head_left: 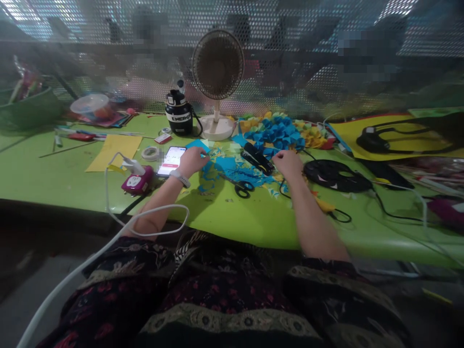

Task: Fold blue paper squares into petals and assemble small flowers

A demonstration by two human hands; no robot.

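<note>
From my end, I could not tell whether the left hand (193, 161) or the right hand (289, 163) gripped anything, since whatever lay between the fingertips was too small to make out. The left hand hid part of the phone (170, 158), the blades of the scissors (239, 184) blended into the litter, and the green tub (32, 110) at the left of the desk (224, 224) was cut off. The blue paper scraps (226, 163) looked small and ragged, strewn mid-desk between the hands; the black stapler (256, 158) lay slantwise among them, the scissors nearer the front edge. Toward the far edge rose a heap of folded blue and yellow paper (279, 131). Both forearms reached in over the front edge, the left fingers curled beside the phone, the right ones drawn together just beside the stapler.
</note>
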